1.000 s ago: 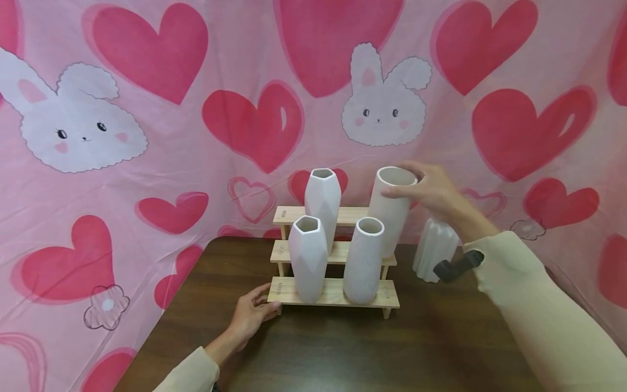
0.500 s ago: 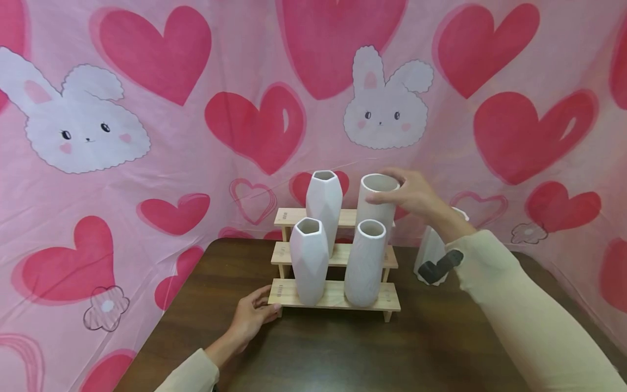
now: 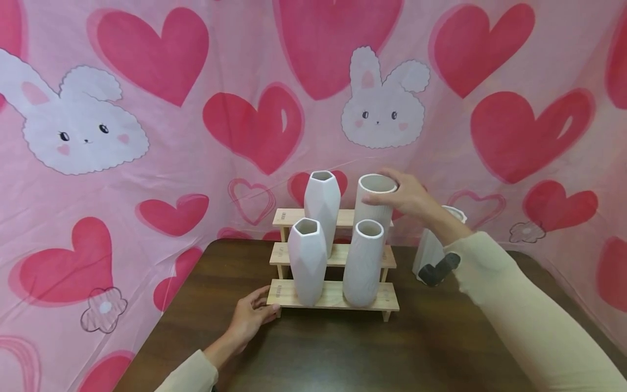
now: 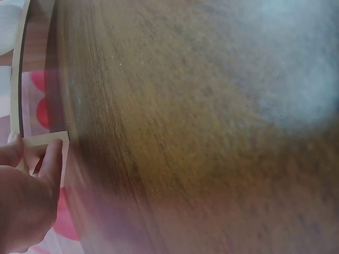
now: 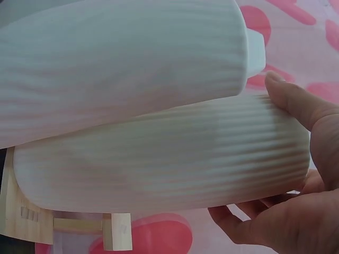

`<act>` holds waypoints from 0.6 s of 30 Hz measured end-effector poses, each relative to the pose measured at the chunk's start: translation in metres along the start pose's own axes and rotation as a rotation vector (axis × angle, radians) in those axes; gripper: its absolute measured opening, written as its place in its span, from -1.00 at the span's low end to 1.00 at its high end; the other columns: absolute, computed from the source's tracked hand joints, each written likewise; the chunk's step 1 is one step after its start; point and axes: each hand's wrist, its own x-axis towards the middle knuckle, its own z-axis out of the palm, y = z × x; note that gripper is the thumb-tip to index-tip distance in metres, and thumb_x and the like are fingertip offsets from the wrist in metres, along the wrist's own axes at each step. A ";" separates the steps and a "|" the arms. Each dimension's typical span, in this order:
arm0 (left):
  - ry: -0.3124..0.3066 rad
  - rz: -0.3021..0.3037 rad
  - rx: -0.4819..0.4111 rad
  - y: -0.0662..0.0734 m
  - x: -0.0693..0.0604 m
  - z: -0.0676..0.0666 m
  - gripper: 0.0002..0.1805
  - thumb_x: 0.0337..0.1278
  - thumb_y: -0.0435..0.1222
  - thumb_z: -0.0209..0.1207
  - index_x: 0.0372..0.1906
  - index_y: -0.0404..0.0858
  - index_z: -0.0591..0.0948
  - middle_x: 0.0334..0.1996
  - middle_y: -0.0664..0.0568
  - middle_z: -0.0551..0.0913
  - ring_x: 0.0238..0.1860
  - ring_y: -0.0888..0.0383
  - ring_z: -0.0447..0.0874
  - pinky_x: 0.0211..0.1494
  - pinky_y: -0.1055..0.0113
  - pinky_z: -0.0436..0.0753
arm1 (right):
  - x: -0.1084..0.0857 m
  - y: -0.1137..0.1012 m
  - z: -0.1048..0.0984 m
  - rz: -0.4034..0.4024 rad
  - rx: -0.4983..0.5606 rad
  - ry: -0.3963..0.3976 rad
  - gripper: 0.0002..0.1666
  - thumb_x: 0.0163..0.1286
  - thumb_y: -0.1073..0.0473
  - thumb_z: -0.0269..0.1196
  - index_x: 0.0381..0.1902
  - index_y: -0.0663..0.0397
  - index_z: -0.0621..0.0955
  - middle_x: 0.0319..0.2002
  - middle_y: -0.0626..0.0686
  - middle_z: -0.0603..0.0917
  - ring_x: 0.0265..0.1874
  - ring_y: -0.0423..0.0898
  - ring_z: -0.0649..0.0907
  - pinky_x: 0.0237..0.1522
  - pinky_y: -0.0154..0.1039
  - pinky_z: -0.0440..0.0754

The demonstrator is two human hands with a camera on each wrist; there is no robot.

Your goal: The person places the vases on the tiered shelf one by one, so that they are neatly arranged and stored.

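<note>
A three-tier wooden stand (image 3: 334, 295) holds several white vases. My left hand (image 3: 248, 320) grips its front left corner; in the left wrist view, thumb and fingers lie about the board end and leg (image 4: 45, 139). My right hand (image 3: 412, 196) holds a ribbed white vase (image 3: 368, 209) by its rim, thumb in front and fingers behind. Upright, this vase stands at the right of the middle tier; in the right wrist view the ribbed vase (image 5: 159, 164) meets the board at its base. Just before it, a round-mouthed vase (image 3: 362, 268) on the lowest tier hides its lower part.
Two faceted vases stand on the left side, one on the lowest tier (image 3: 307, 267) and one behind it (image 3: 323, 198). Another white vase (image 3: 427, 249) stands on the brown table (image 3: 323, 354), partly behind my right forearm. A pink heart-patterned cloth (image 3: 313, 130) hangs behind.
My right hand has brought the ribbed vase left and set it more upright behind the round-mouthed vase. It has barely moved in the last half second. My left hand keeps its place.
</note>
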 end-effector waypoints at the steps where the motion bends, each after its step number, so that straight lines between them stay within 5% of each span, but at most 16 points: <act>1: 0.000 0.000 0.002 0.000 0.000 0.000 -0.37 0.12 -0.49 0.26 0.31 -0.43 0.35 -0.10 -0.28 0.65 -0.14 -0.09 0.70 -0.10 0.10 0.74 | 0.000 0.000 0.000 0.005 -0.003 0.000 0.06 0.00 -0.30 0.46 0.40 -0.14 0.29 0.09 0.14 0.52 0.00 0.11 0.52 -0.17 0.00 0.71; 12: -0.004 0.010 0.000 -0.001 0.002 0.000 -0.39 0.13 -0.51 0.24 0.31 -0.43 0.36 -0.12 -0.28 0.65 -0.15 -0.07 0.70 -0.08 0.09 0.73 | -0.008 0.015 -0.013 -0.125 0.068 -0.070 -0.06 0.24 -0.03 0.37 0.47 -0.04 0.17 0.26 0.20 0.42 0.21 0.20 0.43 0.09 0.20 0.57; 18: -0.005 0.010 -0.004 -0.002 0.003 0.000 -0.39 0.12 -0.50 0.25 0.30 -0.43 0.36 -0.11 -0.28 0.65 -0.14 -0.09 0.70 -0.08 0.08 0.73 | -0.015 0.035 -0.042 -0.048 0.100 -0.016 0.06 0.26 -0.11 0.33 0.52 0.04 0.02 0.43 0.24 0.19 0.37 0.24 0.24 0.32 0.34 0.22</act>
